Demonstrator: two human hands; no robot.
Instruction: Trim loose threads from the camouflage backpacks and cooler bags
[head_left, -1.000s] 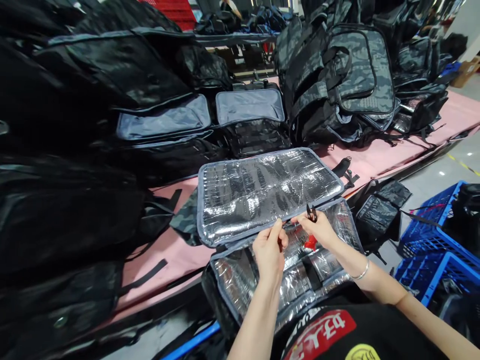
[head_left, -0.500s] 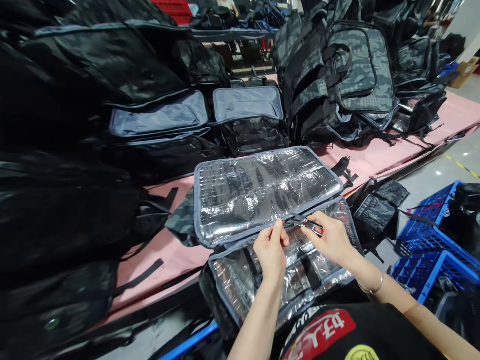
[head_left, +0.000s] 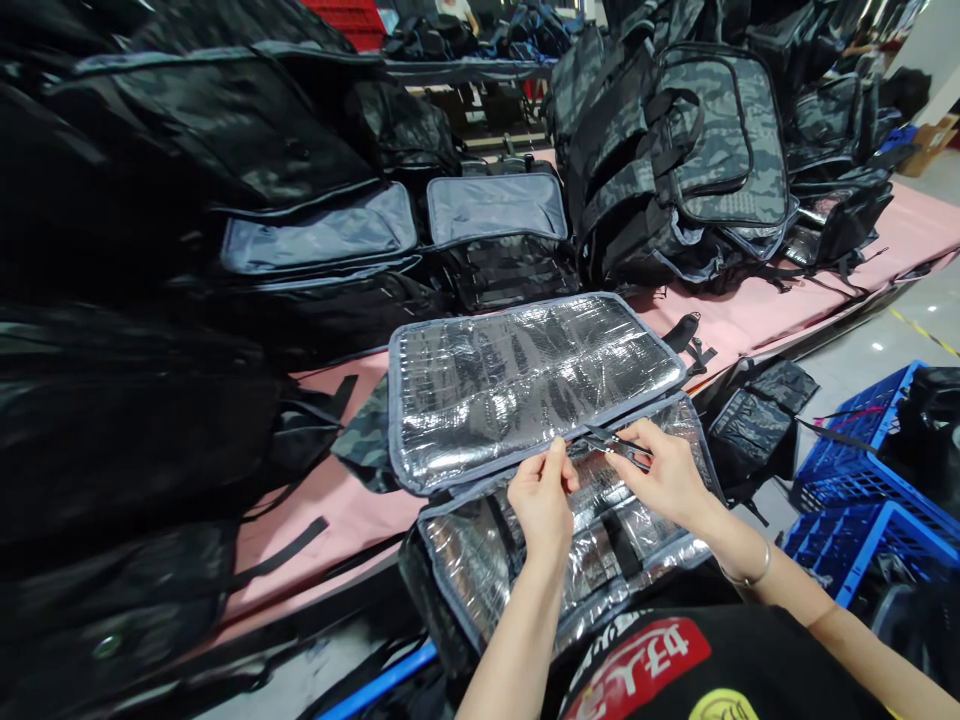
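Note:
In front of me lies an open insulated bag (head_left: pixel 457 545) with silver foil lining. Its flap (head_left: pixel 525 385), edged with grey binding, is folded back on the table. My left hand (head_left: pixel 544 500) is closed in a pinch on the bound edge where flap and bag meet; any thread there is too small to see. Close beside it, my right hand (head_left: pixel 664 475) grips small black thread snips (head_left: pixel 600 440), the blades pointing left along that edge, near the left fingertips. A dark strap (head_left: pixel 621 542) crosses the foil below.
Pink cloth (head_left: pixel 352 535) covers the long table. Black and camouflage backpacks (head_left: pixel 724 140) are piled behind and at the left, two with grey-lined openings (head_left: pixel 495 208). Blue crates (head_left: pixel 855 470) stand on the floor at the right, beside a hanging camouflage bag (head_left: pixel 757 420).
The snips and my right hand have shifted very slightly, and the blades look a little more apart. My left hand keeps its pinch on the edge.

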